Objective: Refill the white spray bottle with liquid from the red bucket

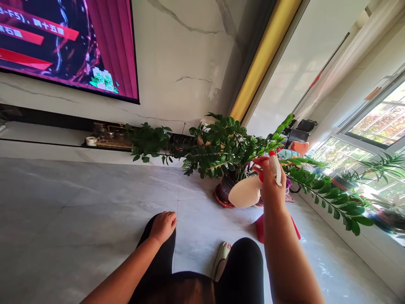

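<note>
My right hand (274, 185) is wrapped round the neck of a spray bottle (245, 192) with a pale, rounded body and a white-and-red trigger head. It is held up in front of a large potted plant (234, 147) with glossy dark green leaves. The bottle tilts, its body to the left of my hand, partly covering the plant's dark pot (225, 190). On my left knee rests my left hand (163, 227), its fingers curled together and nothing visible in them.
A low ledge (57, 145) runs under the television (69, 46), carrying a tray with glassware and a trailing plant (148, 141). Long leafy stems (332, 192) reach right toward potted plants by the window (379, 114). A red object (260, 228) stands on the floor behind my right forearm.
</note>
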`<act>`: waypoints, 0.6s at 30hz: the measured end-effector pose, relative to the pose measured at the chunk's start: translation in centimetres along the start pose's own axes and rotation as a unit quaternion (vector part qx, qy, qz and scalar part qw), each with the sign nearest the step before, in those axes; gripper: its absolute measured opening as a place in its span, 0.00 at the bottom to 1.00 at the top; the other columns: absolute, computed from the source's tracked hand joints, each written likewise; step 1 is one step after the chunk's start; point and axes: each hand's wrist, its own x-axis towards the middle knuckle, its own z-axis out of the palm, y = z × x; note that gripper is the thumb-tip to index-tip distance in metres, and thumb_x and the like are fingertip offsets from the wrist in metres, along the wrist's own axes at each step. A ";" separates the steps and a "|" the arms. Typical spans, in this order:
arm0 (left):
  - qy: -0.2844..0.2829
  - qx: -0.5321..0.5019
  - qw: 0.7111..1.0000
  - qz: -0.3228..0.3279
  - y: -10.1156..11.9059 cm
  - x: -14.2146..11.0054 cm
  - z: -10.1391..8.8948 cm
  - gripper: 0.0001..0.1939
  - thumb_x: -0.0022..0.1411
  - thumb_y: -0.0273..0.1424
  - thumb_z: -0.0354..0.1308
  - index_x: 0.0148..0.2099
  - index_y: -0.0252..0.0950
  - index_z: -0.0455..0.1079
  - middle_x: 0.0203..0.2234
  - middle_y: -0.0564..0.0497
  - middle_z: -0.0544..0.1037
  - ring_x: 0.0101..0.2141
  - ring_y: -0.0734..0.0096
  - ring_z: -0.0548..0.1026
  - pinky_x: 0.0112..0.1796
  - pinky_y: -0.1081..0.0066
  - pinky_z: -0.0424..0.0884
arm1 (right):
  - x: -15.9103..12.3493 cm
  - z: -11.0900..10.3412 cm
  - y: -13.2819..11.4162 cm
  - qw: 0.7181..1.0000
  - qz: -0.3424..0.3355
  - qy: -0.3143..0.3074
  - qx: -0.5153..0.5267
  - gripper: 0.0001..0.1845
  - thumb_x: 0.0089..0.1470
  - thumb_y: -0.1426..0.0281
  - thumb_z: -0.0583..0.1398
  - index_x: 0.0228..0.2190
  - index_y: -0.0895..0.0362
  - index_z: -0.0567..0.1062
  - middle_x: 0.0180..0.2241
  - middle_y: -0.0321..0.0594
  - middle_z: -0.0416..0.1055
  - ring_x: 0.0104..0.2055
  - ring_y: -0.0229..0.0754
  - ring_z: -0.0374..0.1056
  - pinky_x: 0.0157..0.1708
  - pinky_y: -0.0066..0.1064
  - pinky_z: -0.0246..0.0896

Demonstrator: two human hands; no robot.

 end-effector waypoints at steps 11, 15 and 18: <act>-0.030 -0.020 0.999 -0.017 0.1 0.1 -0.2 0.12 0.72 0.25 0.47 0.34 0.38 0.67 0.31 0.50 0.76 0.37 0.60 0.75 0.42 0.61 0.61 | -1.7 0.1 3.0 0.997 0.067 -0.041 0.025 0.25 0.60 0.50 0.70 0.48 0.55 0.79 0.44 0.46 0.78 0.50 0.53 0.76 0.42 0.45 0.82; -0.033 -0.024 0.999 -0.023 0.1 0.0 -0.3 0.12 0.71 0.25 0.47 0.34 0.37 0.67 0.32 0.50 0.76 0.38 0.60 0.74 0.43 0.61 0.61 | -4.3 0.0 4.2 0.992 0.108 -0.063 0.017 0.26 0.60 0.47 0.69 0.48 0.53 0.79 0.44 0.47 0.79 0.47 0.54 0.78 0.42 0.44 0.81; -0.038 -0.028 0.998 -0.028 0.1 -0.1 -0.3 0.12 0.71 0.24 0.47 0.35 0.37 0.67 0.33 0.49 0.77 0.39 0.60 0.74 0.43 0.61 0.61 | -7.0 0.0 5.2 0.984 0.156 -0.081 0.005 0.29 0.59 0.45 0.69 0.48 0.55 0.79 0.45 0.48 0.80 0.42 0.54 0.79 0.38 0.43 0.80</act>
